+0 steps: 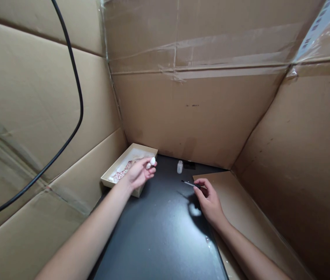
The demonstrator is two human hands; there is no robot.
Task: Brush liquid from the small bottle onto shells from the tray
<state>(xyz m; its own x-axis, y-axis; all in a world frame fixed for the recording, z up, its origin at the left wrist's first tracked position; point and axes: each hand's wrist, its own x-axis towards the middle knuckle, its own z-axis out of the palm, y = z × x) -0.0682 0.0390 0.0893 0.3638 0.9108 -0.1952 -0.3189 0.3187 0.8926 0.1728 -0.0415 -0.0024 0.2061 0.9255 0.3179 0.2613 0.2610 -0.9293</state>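
Observation:
My left hand is raised over the near corner of a shallow cream box, its fingers pinched on a small white oval piece. My right hand rests on the black tabletop, closed on a thin dark brush whose tip points left. A small clear bottle stands upright between the two hands, near the back wall. The cream box holds several small white and pinkish pieces.
Cardboard walls enclose the work area on three sides. A flat cardboard sheet lies on the right of the tabletop. A black cable hangs across the left wall. A small black item sits beside the bottle.

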